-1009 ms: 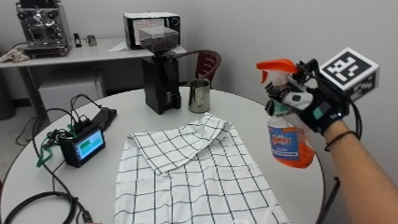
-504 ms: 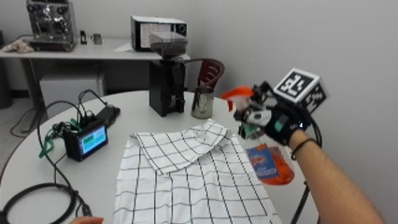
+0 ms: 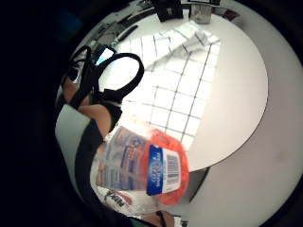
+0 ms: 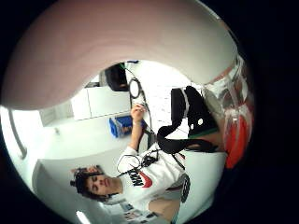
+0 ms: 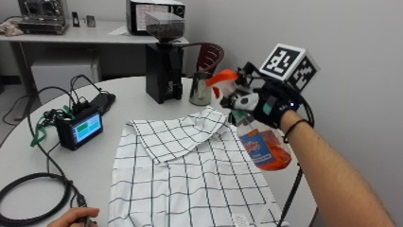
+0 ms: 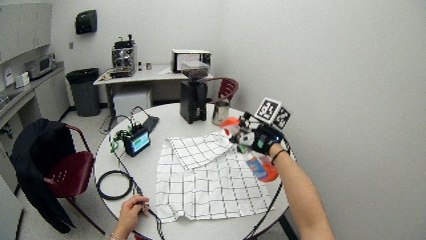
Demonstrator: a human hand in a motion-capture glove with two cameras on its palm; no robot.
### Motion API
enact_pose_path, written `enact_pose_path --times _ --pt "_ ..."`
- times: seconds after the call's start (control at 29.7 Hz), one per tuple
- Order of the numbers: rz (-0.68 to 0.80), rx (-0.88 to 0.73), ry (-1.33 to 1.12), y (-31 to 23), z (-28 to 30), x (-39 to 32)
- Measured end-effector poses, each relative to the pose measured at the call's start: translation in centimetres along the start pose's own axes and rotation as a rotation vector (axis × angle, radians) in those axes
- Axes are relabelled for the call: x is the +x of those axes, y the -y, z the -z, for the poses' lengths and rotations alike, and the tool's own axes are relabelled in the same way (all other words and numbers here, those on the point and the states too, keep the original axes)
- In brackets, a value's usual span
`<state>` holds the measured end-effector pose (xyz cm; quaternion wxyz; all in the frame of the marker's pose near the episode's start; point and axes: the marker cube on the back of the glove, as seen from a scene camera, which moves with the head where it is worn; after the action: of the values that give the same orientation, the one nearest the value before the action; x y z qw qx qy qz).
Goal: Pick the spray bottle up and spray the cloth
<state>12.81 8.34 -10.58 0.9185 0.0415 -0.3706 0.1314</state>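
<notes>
Gloved right hand (image 5: 264,101) holds spray bottle (image 5: 255,137) of orange liquid over cloth (image 5: 189,175).

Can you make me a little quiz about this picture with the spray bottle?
1. True or false: the gloved right hand holds the spray bottle up off the round table.
2. What pattern is on the white cloth? A dots, B black grid lines, C flowers.
3. Fill in: the liquid in the bottle is ____.

Key
1. True: the bottle hangs in the air at the table's edge, beside the cloth.
2. B.
3. Orange.
</notes>
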Motion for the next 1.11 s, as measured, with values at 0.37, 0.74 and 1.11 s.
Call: enact_pose_path --times 0.37,0.74,1.11 --pt "-0.045 -0.073 0.015 0.5 -4.3 2.2" --pt "0.041 0.000 0.011 -0.3 -1.0 -2.9" --pt "0.037 0.017 0.084 -0.6 -3.3 0.9"
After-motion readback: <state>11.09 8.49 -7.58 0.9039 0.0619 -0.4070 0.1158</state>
